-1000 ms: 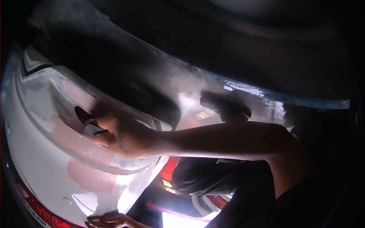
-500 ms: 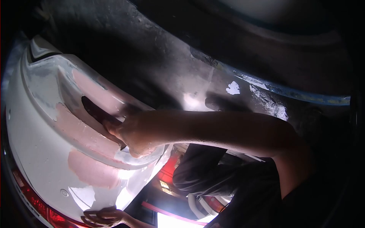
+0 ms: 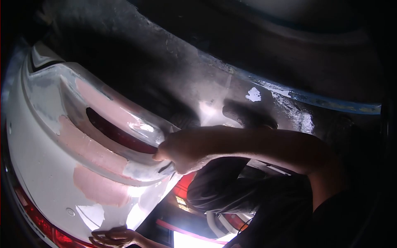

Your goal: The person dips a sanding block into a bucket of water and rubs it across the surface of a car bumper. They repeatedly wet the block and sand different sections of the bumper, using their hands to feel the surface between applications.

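A white car bumper (image 3: 37, 165) fills the left, with pink filler patches (image 3: 99, 188) and a long dark slot (image 3: 120, 134) in its recessed middle. My right hand (image 3: 184, 153) is closed into a fist at the right end of that slot, against the bumper's lip. Only a dark edge of a small flat tool (image 3: 166, 168) shows under the fist. My left hand (image 3: 113, 238) lies at the bottom of the view, fingers apart, resting on the bumper's lower edge.
A red lamp strip (image 3: 49, 234) runs along the bumper's bottom left. Dark, scuffed floor (image 3: 198, 74) lies behind, with a white paint spot (image 3: 253, 95) and a blue-edged strip (image 3: 331, 103). My dark-clothed leg (image 3: 223, 186) is under the right arm.
My right hand has slid from the left part of the slot to its right end, uncovering the dark slot. The left hand has stayed on the lower edge.
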A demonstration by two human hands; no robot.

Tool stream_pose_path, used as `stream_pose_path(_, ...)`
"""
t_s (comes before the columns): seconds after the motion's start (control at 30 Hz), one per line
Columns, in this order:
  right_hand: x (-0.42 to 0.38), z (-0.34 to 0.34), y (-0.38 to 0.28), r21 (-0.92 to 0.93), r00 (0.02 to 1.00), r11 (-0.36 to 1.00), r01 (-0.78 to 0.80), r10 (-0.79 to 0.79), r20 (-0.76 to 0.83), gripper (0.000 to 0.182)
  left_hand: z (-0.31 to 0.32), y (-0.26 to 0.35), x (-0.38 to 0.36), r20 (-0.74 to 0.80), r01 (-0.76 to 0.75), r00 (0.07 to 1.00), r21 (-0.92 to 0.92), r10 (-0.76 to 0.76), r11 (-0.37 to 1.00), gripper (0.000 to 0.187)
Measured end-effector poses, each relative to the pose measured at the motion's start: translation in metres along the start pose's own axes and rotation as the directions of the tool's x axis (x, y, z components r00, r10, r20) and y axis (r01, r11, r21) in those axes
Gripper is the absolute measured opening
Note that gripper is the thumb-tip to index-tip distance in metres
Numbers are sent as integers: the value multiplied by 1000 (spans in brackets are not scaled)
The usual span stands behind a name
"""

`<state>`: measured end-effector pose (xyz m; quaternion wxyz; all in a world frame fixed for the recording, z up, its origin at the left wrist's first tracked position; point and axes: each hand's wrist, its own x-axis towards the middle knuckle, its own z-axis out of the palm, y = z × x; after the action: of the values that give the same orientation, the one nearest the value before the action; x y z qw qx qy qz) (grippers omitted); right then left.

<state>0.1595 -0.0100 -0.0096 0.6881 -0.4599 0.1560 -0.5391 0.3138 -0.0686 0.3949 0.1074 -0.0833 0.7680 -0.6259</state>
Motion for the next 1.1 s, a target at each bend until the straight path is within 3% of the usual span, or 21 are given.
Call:
stream_pose_path(0.07, -5, -27, -11, 87, 1000, 996, -16, 16, 0, 55, -1, 1, 0, -6, -8, 1000, -16, 8, 1000, 56)
stream_pose_path(0.13, -5, -43, -15, 218, 961, 960, 178, -122, -248, 53, -1, -1, 0, 9, -23, 1000, 26, 23, 999, 56)
stream_pose_path(0.17, 1, -38, -13, 212, 959, 960, 184, -127, -253, 53, -1, -1, 0, 1, -23, 1000, 28, 23, 999, 56)
stream_pose_path(0.2, 11, -23, -7, 183, 847, 917, 355, -232, -479, 52, -1, 0, -1, 2, -10, 1000, 30, 10, 1000, 56)
stream_pose_path(0.23, 20, -13, -7, 113, 671, 853, 509, -311, -673, 50, 0, -2, -3, 2, 2, 1000, 32, -2, 999, 56)
stream_pose_path(0.27, 27, -2, -8, 108, 666, 851, 515, -317, -676, 50, 5, -18, -11, -7, 2, 1000, 35, -2, 999, 56)
stream_pose_path(0.3, 34, 6, -13, 76, 570, 830, 553, -310, -761, 47, 14, -48, -26, -2, -68, 998, 96, 68, 993, 56)
stream_pose_path(0.33, 41, 14, -18, 40, 465, 809, 586, -296, -835, 44, 14, -34, -3, 7, -136, 991, 155, 136, 979, 57)
stream_pose_path(0.37, 52, 26, -21, 100, 473, 809, 580, -234, -849, 39, -1, -2, -2, 38, -7, 999, 106, 3, 994, 56)
stream_pose_path(0.47, 55, 57, -33, 205, 446, 739, 641, -142, -884, 32, 3, -13, -8, 39, 29, 999, 49, -31, 998, 56)
stream_pose_path(0.53, 52, 62, -36, 161, 409, 788, 594, -124, -904, 28, 4, -9, -6, 18, 25, 1000, 35, -26, 999, 57)
stream_pose_path(0.6, 59, 54, -35, 233, 481, 752, 617, -127, -867, 25, 0, -6, -5, 58, 66, 996, 0, -66, 998, 58)
stream_pose_path(0.63, 72, 40, -43, 233, 519, 822, 519, -86, -851, 24, 2, -10, -7, 46, 43, 998, -8, -42, 999, 57)
stream_pose_path(0.67, 84, 19, -53, 269, 483, 781, 564, -47, -874, 25, 3, -9, -8, 44, 41, 998, -8, -41, 999, 57)
stream_pose_path(0.77, 92, 17, -53, 246, 539, 852, 462, -49, -841, 28, -2, -17, -5, 54, 39, 998, -22, -37, 999, 57)
stream_pose_path(0.83, 76, 53, -34, 56, 379, 854, 517, -170, -910, 31, -2, -10, -6, 31, 42, 999, 4, -42, 999, 56)
stream_pose_path(0.87, 63, 65, -26, 162, 455, 796, 584, -156, -877, 34, 1, -7, -4, 19, 37, 999, 9, -37, 999, 56)
stream_pose_path(0.93, 64, 64, -26, 181, 430, 745, 642, -155, -890, 28, 3, -6, -7, 21, 39, 999, 11, -39, 999, 55)
stream_pose_path(1.0, 75, 31, -47, 84, 485, 910, 407, -138, -864, 23, 4, -13, -10, 58, 86, 994, 78, -90, 993, 54)
stream_pose_path(1.03, 94, 7, -50, 130, 507, 880, 456, -137, -851, 20, 2, -10, -8, 82, 89, 992, 56, -93, 994, 54)
stream_pose_path(1.1, 81, 27, -51, 224, 516, 847, 481, -67, -854, 28, 2, -21, -5, 52, 37, 998, 40, -39, 998, 54)
